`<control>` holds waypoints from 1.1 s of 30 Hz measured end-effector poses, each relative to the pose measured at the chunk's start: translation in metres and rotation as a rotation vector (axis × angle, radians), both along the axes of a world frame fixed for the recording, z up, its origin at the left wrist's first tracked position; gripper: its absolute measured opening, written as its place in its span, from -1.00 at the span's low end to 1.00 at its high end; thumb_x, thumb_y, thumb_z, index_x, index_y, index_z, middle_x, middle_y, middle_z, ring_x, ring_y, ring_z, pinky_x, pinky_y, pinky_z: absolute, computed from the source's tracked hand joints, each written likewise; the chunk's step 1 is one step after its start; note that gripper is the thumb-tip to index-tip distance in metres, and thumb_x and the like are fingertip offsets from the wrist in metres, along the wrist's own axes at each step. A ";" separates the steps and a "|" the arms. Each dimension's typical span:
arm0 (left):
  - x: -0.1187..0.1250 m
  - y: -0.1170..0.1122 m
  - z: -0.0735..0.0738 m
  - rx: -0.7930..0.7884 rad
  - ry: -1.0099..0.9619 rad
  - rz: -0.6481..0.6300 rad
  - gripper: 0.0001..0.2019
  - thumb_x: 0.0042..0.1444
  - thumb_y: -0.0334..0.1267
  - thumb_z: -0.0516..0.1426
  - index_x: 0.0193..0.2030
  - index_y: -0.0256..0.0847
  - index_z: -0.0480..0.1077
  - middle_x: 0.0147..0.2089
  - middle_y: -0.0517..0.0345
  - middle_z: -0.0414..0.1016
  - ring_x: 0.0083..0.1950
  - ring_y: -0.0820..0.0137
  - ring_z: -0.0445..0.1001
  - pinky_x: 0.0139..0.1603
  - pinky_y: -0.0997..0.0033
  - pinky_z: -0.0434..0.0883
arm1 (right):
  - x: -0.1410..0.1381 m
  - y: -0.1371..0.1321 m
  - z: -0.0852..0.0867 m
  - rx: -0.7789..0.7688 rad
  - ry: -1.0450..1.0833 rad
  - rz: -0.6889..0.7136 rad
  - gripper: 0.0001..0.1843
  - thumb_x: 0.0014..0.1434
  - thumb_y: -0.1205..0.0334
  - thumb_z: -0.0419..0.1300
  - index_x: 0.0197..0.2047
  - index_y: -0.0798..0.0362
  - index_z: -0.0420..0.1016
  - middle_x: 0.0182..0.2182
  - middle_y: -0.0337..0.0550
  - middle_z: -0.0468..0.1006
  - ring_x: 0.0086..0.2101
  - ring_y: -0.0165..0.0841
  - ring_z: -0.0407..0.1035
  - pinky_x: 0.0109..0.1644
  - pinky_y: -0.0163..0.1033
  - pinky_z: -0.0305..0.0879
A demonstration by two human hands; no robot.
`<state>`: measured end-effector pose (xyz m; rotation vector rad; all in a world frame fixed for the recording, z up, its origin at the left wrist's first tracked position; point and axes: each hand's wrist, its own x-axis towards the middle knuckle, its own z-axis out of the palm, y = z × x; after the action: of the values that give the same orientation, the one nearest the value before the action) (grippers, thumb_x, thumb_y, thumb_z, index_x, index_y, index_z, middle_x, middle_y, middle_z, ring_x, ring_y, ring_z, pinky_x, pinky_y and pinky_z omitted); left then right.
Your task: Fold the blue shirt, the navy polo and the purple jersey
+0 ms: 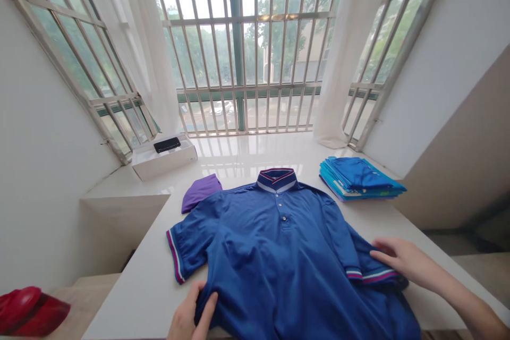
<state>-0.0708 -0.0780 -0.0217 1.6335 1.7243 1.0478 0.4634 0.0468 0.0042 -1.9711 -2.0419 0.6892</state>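
A blue polo shirt [279, 260] lies face up on the white table [119, 311], its collar [276, 179] pointing away from me and trimmed with stripes. My left hand [191, 311] pinches the shirt's lower left edge at the near side of the table. My right hand [402, 261] grips the fabric at the shirt's right sleeve [372, 276], just past its striped cuff. The lower hem runs out of view at the bottom of the picture.
A folded purple garment [201, 192] lies beyond the left sleeve. A stack of folded blue shirts [360, 179] sits at the far right. A white box [163, 162] holding a black object stands by the barred window [239, 53]. A red item [30, 312] lies at lower left.
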 end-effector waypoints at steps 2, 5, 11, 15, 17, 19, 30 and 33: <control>0.011 0.002 0.010 -0.035 -0.169 0.117 -0.57 0.19 0.20 0.07 -0.09 -0.10 0.44 -0.15 0.11 0.62 -0.11 0.23 0.59 -0.12 0.37 0.56 | 0.011 0.012 0.016 0.089 0.001 -0.085 -0.62 0.06 -0.18 0.08 -0.41 -0.10 0.55 -0.39 -0.04 0.65 -0.30 0.01 0.51 -0.17 0.02 0.35; 0.020 0.006 0.019 -0.097 -0.413 0.262 -0.57 0.21 0.14 0.07 0.07 -0.07 0.40 -0.01 0.09 0.59 0.00 0.24 0.58 -0.10 0.37 0.56 | 0.028 0.029 0.034 0.260 -0.115 -0.280 -0.63 0.13 -0.09 0.00 -0.31 -0.11 0.56 -0.30 0.10 0.65 -0.26 0.12 0.50 -0.20 0.11 0.31; 0.009 0.007 0.012 -0.188 -0.680 0.250 -0.38 0.12 0.12 0.17 0.29 -0.06 0.29 0.09 -0.01 0.56 0.00 0.14 0.60 -0.12 0.24 0.59 | 0.033 -0.007 0.016 0.472 -0.122 -0.401 -0.63 0.07 -0.14 0.01 -0.28 -0.18 0.54 -0.20 0.15 0.60 -0.20 0.19 0.47 -0.12 0.22 0.32; -0.013 -0.004 -0.001 -0.137 -0.487 0.108 -0.37 0.03 0.13 0.25 0.21 -0.09 0.39 0.21 -0.03 0.48 0.21 0.06 0.45 0.13 0.13 0.50 | 0.025 -0.075 -0.037 0.368 0.054 -0.660 -0.68 -0.09 -0.39 0.04 -0.54 -0.44 0.43 -0.49 0.01 0.55 -0.48 0.13 0.44 -0.37 0.24 0.32; -0.021 -0.007 -0.004 -0.110 -0.311 -0.013 -0.42 0.00 0.08 0.28 0.14 -0.11 0.45 0.22 -0.05 0.46 0.26 0.04 0.40 0.22 0.09 0.43 | 0.018 -0.101 -0.056 0.288 0.152 -0.594 -0.67 -0.13 -0.41 0.10 -0.51 -0.43 0.47 -0.43 -0.07 0.60 -0.47 0.08 0.47 -0.37 0.20 0.38; -0.025 -0.005 -0.003 -0.053 -0.111 -0.112 -0.48 0.01 0.00 0.28 0.12 -0.11 0.47 0.25 -0.06 0.43 0.28 0.03 0.38 0.28 0.05 0.36 | 0.009 -0.110 -0.063 0.278 0.191 -0.490 -0.59 -0.11 -0.36 0.19 -0.25 -0.36 0.51 -0.32 -0.09 0.62 -0.39 0.01 0.51 -0.27 0.11 0.46; -0.018 0.001 -0.003 0.252 0.386 -0.203 -0.67 0.23 -0.16 0.13 0.12 -0.14 0.41 0.23 -0.13 0.41 0.23 0.15 0.44 0.19 0.17 0.46 | 0.035 -0.011 -0.021 0.341 -0.008 -0.415 -0.52 -0.13 -0.27 0.20 -0.35 -0.04 0.58 -0.52 -0.09 0.58 -0.43 -0.11 0.49 -0.32 -0.12 0.33; -0.021 0.001 0.000 0.305 0.409 -0.205 -0.70 0.21 -0.16 0.16 0.06 -0.16 0.44 0.20 -0.14 0.43 0.19 0.14 0.47 0.14 0.20 0.49 | 0.050 0.007 -0.007 0.444 0.055 -0.630 -0.50 -0.09 -0.24 0.14 -0.34 0.03 0.55 -0.41 0.04 0.64 -0.33 -0.09 0.54 -0.29 -0.15 0.33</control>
<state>-0.0916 -0.0771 -0.0216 2.2965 1.6472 0.9605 0.5137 0.0533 -0.0030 -2.0965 -1.2649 0.1324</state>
